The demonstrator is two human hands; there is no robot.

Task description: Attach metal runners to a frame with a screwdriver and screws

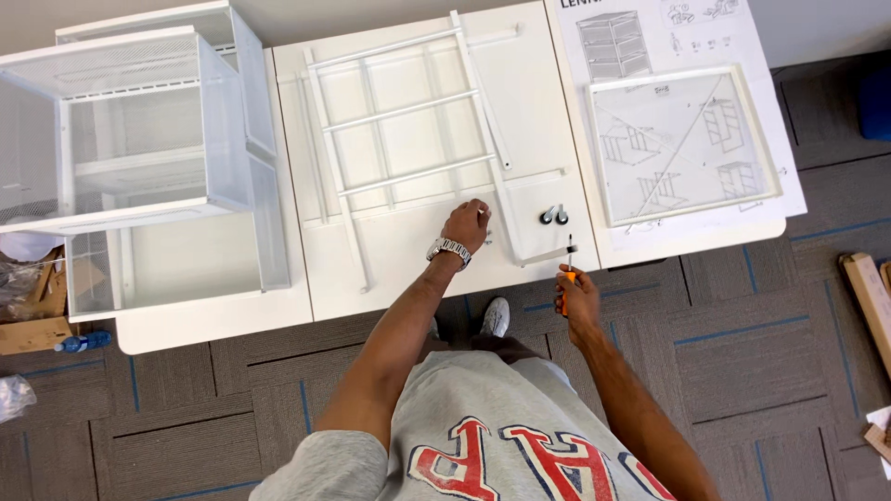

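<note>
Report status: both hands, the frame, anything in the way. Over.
Left hand resting on white ladder frame. Right hand gripping orange-handled screwdriver, tip at the white rail. Two small black casters lie close by.

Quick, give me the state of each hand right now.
Left hand: curled, resting on the white frame; whether it grips anything cannot be told.
Right hand: closed on an orange-handled screwdriver.
</note>
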